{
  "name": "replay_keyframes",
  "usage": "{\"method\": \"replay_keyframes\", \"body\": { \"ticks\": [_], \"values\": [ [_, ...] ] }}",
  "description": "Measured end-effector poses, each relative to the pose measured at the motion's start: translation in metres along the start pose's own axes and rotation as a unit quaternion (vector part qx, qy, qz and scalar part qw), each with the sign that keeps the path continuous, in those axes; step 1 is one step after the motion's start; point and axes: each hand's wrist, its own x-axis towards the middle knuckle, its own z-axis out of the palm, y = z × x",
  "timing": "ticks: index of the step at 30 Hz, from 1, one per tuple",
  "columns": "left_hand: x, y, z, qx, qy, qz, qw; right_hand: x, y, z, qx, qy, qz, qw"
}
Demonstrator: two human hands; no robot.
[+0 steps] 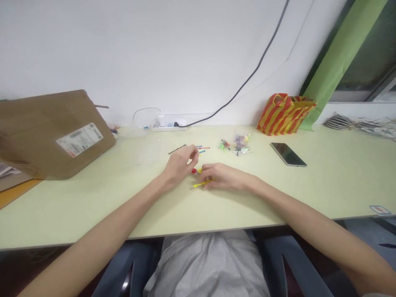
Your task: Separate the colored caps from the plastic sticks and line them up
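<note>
Right hand grips a yellow arrow-tipped piece; left hand bent beside thin sticks

In the head view, the right hand (pixel 224 176) has its fingers closed on a slim yellow arrow-tipped piece (pixel 198 185), its tip pointing left, low over the desk (pixel 198 214). The left hand (pixel 181 163) is just left of it, fingers bent narrowly towards the thumb; whether they pinch anything cannot be told. Between the hands are a small red round piece (pixel 194 170) and a yellow round piece (pixel 199 170), the latter near the right fingertips.

Thin coloured sticks (pixel 202 147), red and blue among them, lie just beyond the left fingers, and a black stick (pixel 177 149) lies behind that hand. Beyond the right hand is a cluster of small coloured parts (pixel 241 143), some seemingly in clear plastic. Farther right are a phone (pixel 288 154) and a striped bag (pixel 284 114). Well left of the left hand stands a cardboard box (pixel 52 136).
</note>
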Motion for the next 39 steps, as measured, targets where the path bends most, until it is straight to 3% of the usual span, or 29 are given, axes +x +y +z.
{"method": "replay_keyframes", "body": {
  "ticks": [4,11,15,24,34,39],
  "values": [
    [0.0,0.0,-0.001,-0.009,-0.011,0.01,1.0,0.0,0.001,0.001,0.045,0.026,0.003,0.999],
    [-0.001,0.005,-0.004,-0.054,-0.093,0.081,0.991,-0.003,0.006,-0.011,0.133,0.257,-0.005,0.957],
    [-0.002,0.012,-0.004,-0.062,-0.112,0.1,0.987,0.0,0.006,-0.009,0.168,0.298,0.009,0.94],
    [0.002,0.017,-0.006,-0.059,-0.13,0.08,0.987,0.002,0.012,0.001,0.246,0.256,0.022,0.935],
    [0.001,0.02,-0.006,-0.085,-0.179,0.089,0.976,0.0,0.015,-0.016,0.277,0.18,0.007,0.944],
    [0.002,0.029,-0.006,-0.105,-0.186,0.1,0.972,-0.004,0.013,-0.027,0.315,0.111,0.01,0.943]
  ]
}}
